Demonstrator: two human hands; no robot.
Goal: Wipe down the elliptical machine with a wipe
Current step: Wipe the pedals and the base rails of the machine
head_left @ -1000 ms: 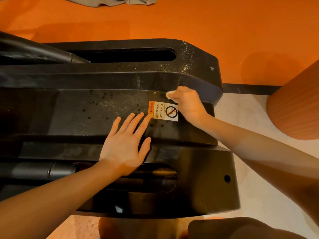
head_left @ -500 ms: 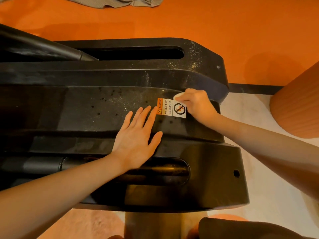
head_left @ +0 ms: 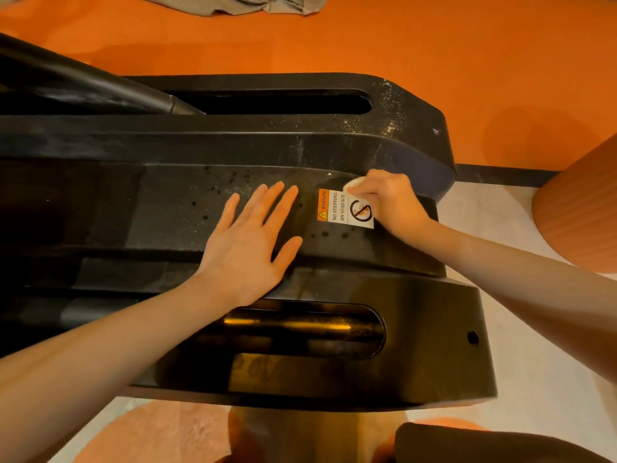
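Observation:
The black base of the elliptical machine (head_left: 417,345) fills the middle of the view, dusty and spotted on top. My left hand (head_left: 253,242) lies flat on its centre panel with fingers spread and straight. My right hand (head_left: 389,200) grips a small white wipe (head_left: 353,186), of which only an edge shows past the fingers. It presses the wipe on the panel at the upper right corner of a white and orange warning sticker (head_left: 340,208), just below the raised dusty rail (head_left: 384,128).
Orange floor (head_left: 434,35) lies beyond the machine, with a grey cloth (head_left: 267,3) at the top edge. An orange ribbed round object (head_left: 581,208) stands at the right on pale floor. Slots with metal bars (head_left: 300,325) run along the base.
My right hand with the wipe has shifted slightly along the top of the warning sticker. My left hand stays flat on the panel; the camera has drifted a little.

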